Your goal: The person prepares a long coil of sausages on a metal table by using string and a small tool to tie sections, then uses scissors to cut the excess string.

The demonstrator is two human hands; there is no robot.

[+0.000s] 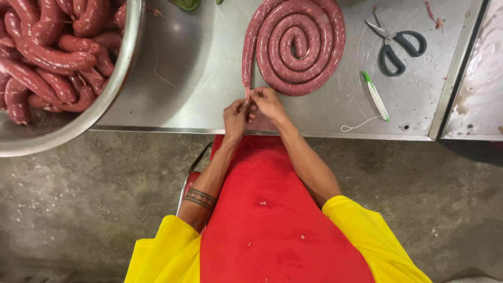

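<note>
A long raw sausage point(299, 44) lies coiled in a spiral on the steel table point(209, 89), its loose end running down toward the table's front edge. Both my hands meet at that end. My left hand point(236, 116) pinches the tip of the casing. My right hand point(267, 102) grips the same end right beside it, fingers closed on it. My forearms reach up from a red apron and yellow sleeves.
A big metal bowl point(112, 86) full of tied sausage links overhangs the table at the left. Scissors point(395, 46) lie at the upper right. A green-and-white spool tool with white string point(376, 97) rests right of the coil. Concrete floor lies below.
</note>
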